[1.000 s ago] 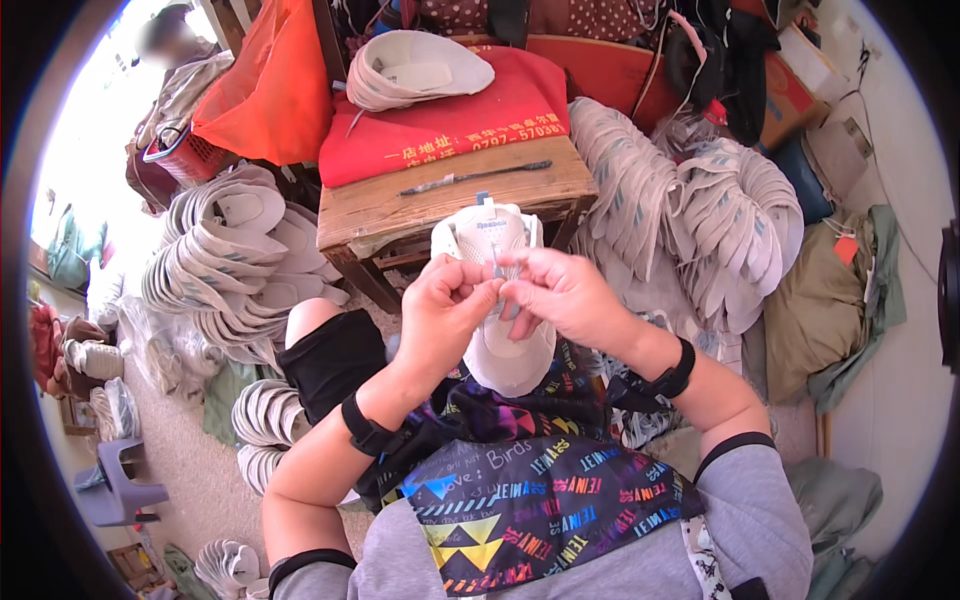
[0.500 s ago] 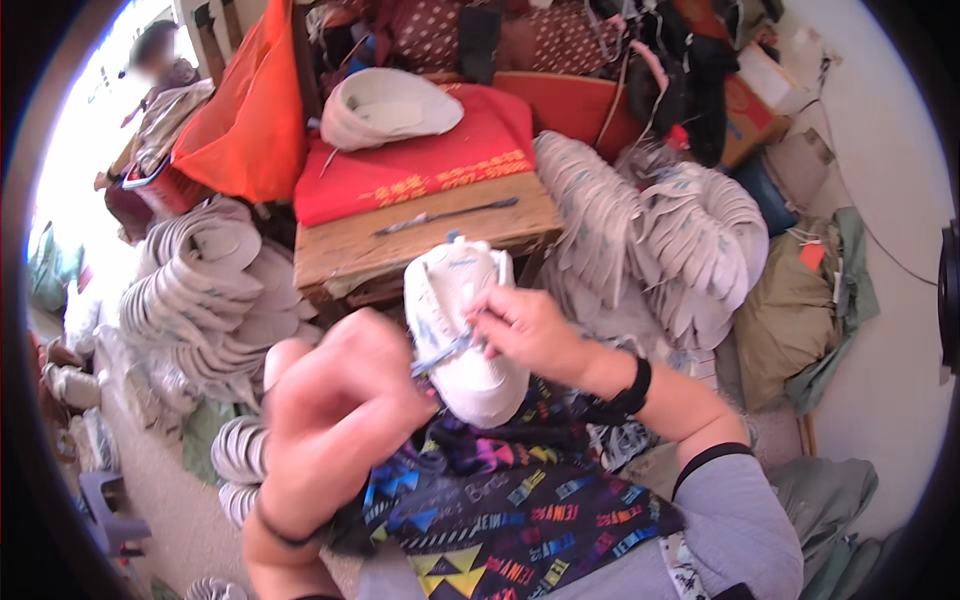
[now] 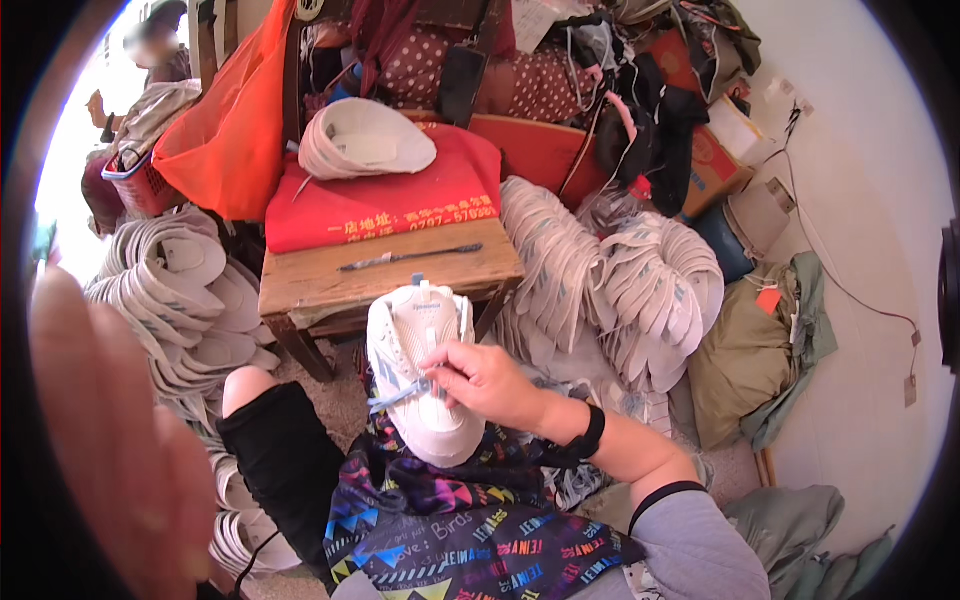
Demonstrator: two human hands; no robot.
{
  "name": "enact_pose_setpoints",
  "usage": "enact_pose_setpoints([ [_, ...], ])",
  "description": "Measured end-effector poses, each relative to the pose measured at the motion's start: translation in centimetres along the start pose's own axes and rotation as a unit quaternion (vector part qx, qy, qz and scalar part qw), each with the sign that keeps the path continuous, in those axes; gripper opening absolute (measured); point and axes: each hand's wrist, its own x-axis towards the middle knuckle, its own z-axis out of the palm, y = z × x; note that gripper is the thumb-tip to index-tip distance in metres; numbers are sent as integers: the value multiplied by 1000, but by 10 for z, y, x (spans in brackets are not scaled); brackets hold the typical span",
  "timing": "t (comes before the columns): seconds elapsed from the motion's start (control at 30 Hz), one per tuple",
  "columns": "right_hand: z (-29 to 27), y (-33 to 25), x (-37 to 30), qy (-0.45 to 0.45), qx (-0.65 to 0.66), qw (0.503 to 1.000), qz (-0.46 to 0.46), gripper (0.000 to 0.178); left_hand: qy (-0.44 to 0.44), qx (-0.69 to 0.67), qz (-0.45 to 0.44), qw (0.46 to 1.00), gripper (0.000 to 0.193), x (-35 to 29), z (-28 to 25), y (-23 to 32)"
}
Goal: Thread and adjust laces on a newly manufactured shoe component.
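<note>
On my lap, over a dark apron (image 3: pixel 500 520) with a colourful print, rests a white shoe upper (image 3: pixel 440 440) with its toe toward me. A blue-grey lace (image 3: pixel 395 397) crosses its throat and trails off the left side. My right hand (image 3: pixel 480 380) is closed in a pinch on the lace at the throat, its fingertips touching the upper's tongue. Away from the shoe, at the far left and very near the camera, my left hand (image 3: pixel 120 430) is raised. It is large and blurred, so its fingers and anything in them cannot be made out.
Beyond the shoe stands a wooden bench (image 3: pixel 390 285) bearing a slim dark tool (image 3: pixel 410 257), a red cloth (image 3: pixel 300 215) and stacked white uppers (image 3: pixel 370 140). More uppers pile up left (image 3: pixel 150 290) and right (image 3: pixel 660 290). An orange bag (image 3: pixel 235 130) hangs at upper left, near another person (image 3: pixel 160 45).
My left hand has swung away from the shoe to the far left, up close to the camera. My right hand keeps its pinch at the throat. The whole view has shifted slightly.
</note>
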Motion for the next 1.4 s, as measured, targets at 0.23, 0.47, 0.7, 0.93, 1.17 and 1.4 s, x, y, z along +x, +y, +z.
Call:
enact_pose_setpoints([
  [0.23, 0, 1, -2, -20, 11, 999, 37, 14, -24, -70, 32, 997, 16, 4, -15, 7],
  [0.47, -4, 3, 2, -32, 9, 999, 29, 13, -1, -182, 58, 982, 16, -2, -20, -7],
  [0.7, -4, 4, 3, -44, 3, 998, 34, 15, -6, -264, 64, 962, 16, 2, -20, -10],
  [0.93, -3, 6, 6, -52, -15, 998, 34, 13, -15, -354, 46, 934, 17, 10, -16, -20],
  [1.17, -5, 2, 6, -49, -8, 998, 49, 13, -10, -423, 58, 904, 17, 10, -15, -20],
  [1.4, -3, 3, 5, -28, -9, 999, 16, 10, -4, -480, 52, 876, 17, 10, -10, -21],
])
